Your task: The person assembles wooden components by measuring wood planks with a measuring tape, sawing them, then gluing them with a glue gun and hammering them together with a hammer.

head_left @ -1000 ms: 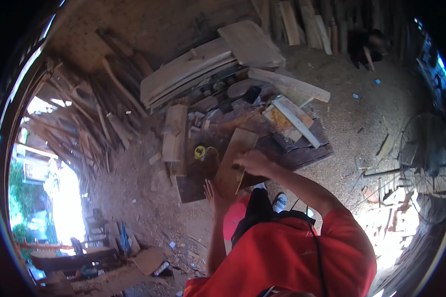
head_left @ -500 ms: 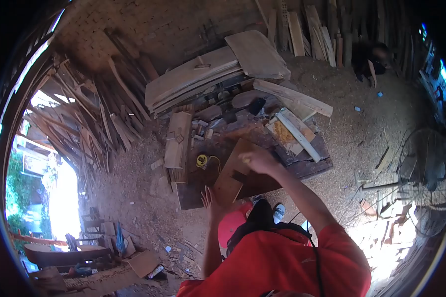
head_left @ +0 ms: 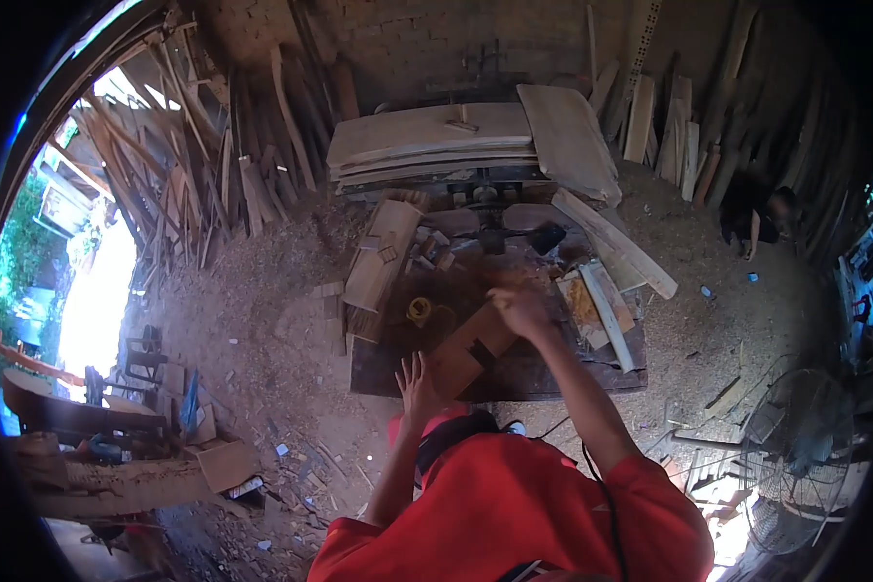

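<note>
A flat wooden board (head_left: 456,366) lies slantwise on the dark worktable (head_left: 398,376), with a dark, notched-looking patch (head_left: 482,352) near its middle. At the board's near left end is my left hand (head_left: 418,388), its fingers stretched out and apart against the edge. My right hand (head_left: 520,312) is closed over the far right end of the board; what its fingers hold, if anything, is hidden. A yellow tape measure (head_left: 419,310) sits on the table just left of the board.
Stacked planks (head_left: 427,136) lie behind the table. A wooden block (head_left: 382,254) stands at the table's left, and a pale strip (head_left: 606,315) at its right. A person (head_left: 752,215) crouches at the far right. A wire fan guard (head_left: 800,456) stands at lower right.
The view has shifted and turned. The board now lies flatter across my front, with my left hand's fingers more spread at its near end. My right hand stays closed at the far end.
</note>
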A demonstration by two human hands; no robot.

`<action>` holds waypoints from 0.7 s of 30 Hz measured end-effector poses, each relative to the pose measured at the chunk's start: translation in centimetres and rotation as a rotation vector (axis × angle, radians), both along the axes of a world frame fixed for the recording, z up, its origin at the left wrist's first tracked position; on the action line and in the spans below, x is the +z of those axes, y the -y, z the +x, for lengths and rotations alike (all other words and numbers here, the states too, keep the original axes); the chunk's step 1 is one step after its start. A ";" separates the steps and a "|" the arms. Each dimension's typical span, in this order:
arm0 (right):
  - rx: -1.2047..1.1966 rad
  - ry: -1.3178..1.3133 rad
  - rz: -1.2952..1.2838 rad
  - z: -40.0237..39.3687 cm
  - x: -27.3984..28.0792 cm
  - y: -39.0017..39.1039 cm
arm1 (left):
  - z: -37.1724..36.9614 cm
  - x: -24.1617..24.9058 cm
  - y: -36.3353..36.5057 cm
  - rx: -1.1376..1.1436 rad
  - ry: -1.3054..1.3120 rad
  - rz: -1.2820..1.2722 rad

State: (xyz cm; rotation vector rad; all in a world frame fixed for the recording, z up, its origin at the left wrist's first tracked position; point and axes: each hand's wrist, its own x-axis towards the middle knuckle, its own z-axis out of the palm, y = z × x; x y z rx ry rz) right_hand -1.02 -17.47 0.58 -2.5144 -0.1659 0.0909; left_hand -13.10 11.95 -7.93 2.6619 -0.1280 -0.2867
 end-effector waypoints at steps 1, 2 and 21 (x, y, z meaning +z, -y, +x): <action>0.080 0.051 -0.018 -0.6 -1.1 -1.8 | 0.3 -0.3 0.2 0.003 -0.007 -0.014; 0.162 0.101 -0.031 -1.0 -1.8 -3.3 | 0.6 -0.8 0.1 0.008 -0.015 -0.023; 0.025 -0.018 0.100 -0.2 -1.1 0.8 | 0.4 0.9 0.4 0.016 0.016 -0.093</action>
